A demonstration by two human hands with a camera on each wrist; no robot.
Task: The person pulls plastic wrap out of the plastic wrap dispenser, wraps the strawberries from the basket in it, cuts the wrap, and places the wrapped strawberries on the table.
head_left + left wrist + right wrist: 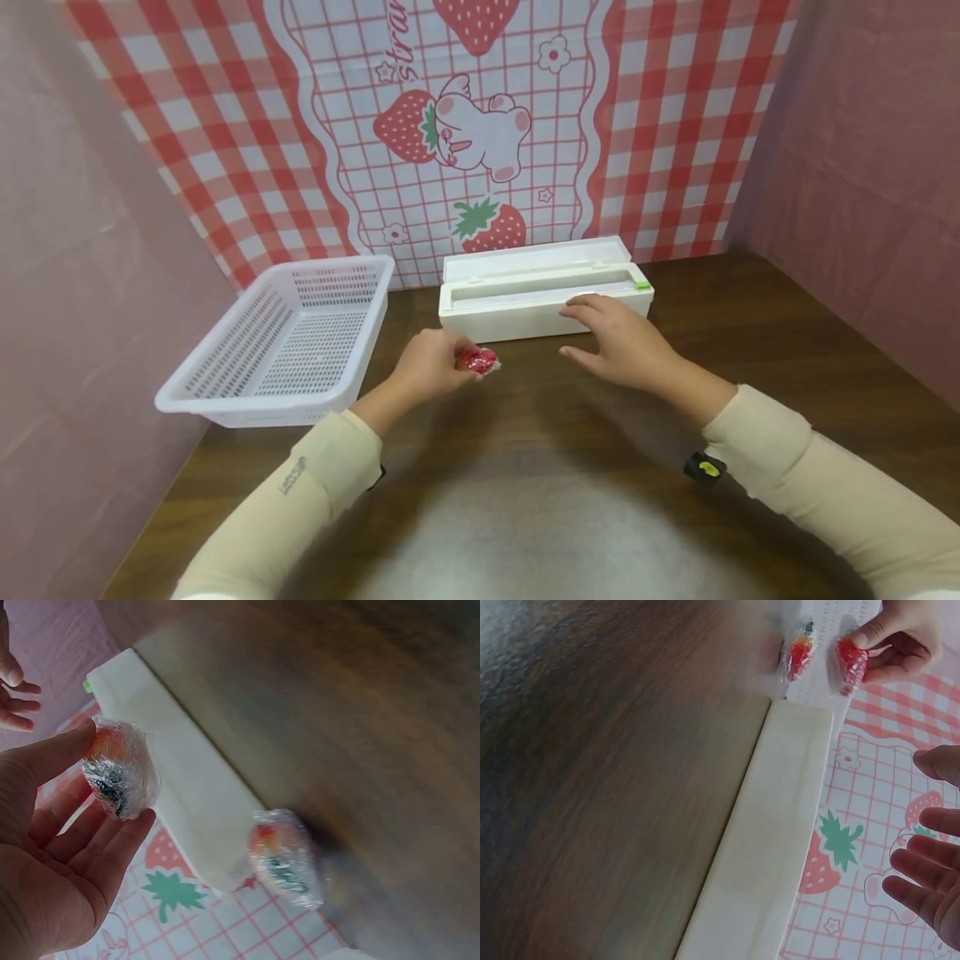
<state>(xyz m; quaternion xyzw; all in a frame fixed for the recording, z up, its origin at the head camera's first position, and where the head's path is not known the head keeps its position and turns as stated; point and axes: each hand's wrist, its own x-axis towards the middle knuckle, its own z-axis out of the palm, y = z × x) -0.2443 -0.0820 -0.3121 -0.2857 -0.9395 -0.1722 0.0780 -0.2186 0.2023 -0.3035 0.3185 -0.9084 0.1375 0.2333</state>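
My left hand (431,364) pinches a strawberry (120,769) wrapped in clear cling film, thumb on one side and fingertips on the other. A second wrapped strawberry (285,859) lies on the table close by, in front of the box's left end; in the head view the left hand largely hides one of the two. My right hand (626,343) hovers before the right part of a long white cling film dispenser (517,323), fingers spread and holding nothing. The dispenser's lid (540,255) stands raised at the back, and a green piece (642,286) sits at its right end.
A white slatted plastic basket (360,367) stands at the left, with only its bare bottom showing inside. Behind the dark wooden table (712,333) hangs a red checked strawberry cloth (660,125). Pink cloth walls (862,167) close both sides.
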